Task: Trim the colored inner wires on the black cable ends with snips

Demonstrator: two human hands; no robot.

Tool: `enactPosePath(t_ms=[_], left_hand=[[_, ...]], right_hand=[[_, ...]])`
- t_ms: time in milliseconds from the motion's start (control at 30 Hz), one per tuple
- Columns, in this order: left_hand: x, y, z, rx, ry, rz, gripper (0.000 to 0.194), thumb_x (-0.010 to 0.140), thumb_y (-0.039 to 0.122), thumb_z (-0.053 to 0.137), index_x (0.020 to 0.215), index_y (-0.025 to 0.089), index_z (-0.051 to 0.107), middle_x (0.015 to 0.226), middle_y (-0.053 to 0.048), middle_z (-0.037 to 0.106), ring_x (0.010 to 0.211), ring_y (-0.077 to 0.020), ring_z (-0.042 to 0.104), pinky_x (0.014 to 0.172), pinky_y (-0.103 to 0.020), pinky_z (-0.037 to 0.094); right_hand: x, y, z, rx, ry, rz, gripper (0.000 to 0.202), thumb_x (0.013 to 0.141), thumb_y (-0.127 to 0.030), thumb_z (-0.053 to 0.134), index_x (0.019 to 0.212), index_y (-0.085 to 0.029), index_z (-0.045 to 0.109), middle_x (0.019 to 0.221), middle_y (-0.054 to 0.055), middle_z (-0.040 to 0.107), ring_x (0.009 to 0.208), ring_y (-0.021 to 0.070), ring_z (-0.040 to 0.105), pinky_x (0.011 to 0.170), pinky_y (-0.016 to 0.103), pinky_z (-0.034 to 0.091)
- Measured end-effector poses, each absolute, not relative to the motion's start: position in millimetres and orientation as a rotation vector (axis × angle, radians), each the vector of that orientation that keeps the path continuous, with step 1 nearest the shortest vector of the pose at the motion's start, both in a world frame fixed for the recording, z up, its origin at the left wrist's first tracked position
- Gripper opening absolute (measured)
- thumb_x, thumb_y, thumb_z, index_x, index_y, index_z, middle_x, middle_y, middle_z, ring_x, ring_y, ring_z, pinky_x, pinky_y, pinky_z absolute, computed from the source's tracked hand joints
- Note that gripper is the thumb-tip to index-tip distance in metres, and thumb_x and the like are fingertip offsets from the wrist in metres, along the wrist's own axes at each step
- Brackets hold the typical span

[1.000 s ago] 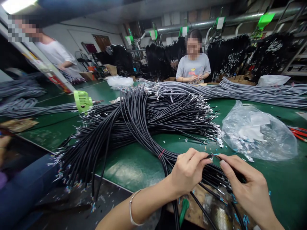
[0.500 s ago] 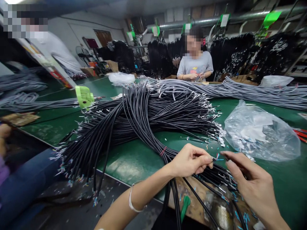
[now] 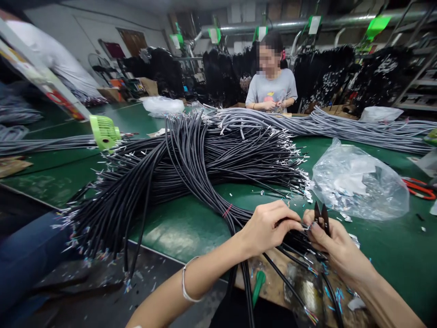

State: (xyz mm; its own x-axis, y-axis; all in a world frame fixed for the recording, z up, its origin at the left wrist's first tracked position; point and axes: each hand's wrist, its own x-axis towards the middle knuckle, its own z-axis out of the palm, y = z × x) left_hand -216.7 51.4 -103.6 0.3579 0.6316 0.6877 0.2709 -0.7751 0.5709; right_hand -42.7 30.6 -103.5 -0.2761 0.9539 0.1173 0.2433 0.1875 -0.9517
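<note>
1. Head view: the left hand (image 3: pixel 269 225) pinches the end of a black cable (image 3: pixel 300 227) between thumb and fingers, just above the near edge of the green table (image 3: pixel 191 228).
2. That cable's tip points right, toward the right hand (image 3: pixel 332 241); its long axis runs roughly left to right before it drops off the table edge.
3. The right hand is clenched around small black snips (image 3: pixel 322 214), whose two blades point up and away, just beside the cable tip.
4. One large heap of black cables (image 3: pixel 191 168) fans across the table, stripped ends pointing left and right; too many to count.
5. One band of grey cables (image 3: pixel 358 127) lies along the far side.
6. One crumpled clear plastic bag (image 3: pixel 358 182), one green fan (image 3: pixel 104 132) and one pair of red-handled scissors (image 3: pixel 419 187) rest on the table.
7. A person in a grey shirt (image 3: pixel 271 89) works opposite; racks of dark cable bundles fill the workshop behind.
</note>
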Motion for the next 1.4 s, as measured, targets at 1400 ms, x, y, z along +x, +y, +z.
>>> enactPosePath(t_ms=[1400], left_hand=[[-214.1, 50.0, -97.1, 1.531, 0.975, 0.857, 0.032, 0.081, 0.037, 0.054, 0.065, 0.01, 0.061, 0.043, 0.005, 0.042, 0.037, -0.0048, 0.036, 0.039, -0.018, 0.022]], right_hand=[[-29.9, 30.0, -100.3, -0.992, -1.962, 0.207, 0.024, 0.079, -0.001, 0.053, 0.088, -0.023, 0.059, 0.088, 0.002, 0.055, 0.078, 0.0144, 0.055, 0.069, 0.025, 0.043]])
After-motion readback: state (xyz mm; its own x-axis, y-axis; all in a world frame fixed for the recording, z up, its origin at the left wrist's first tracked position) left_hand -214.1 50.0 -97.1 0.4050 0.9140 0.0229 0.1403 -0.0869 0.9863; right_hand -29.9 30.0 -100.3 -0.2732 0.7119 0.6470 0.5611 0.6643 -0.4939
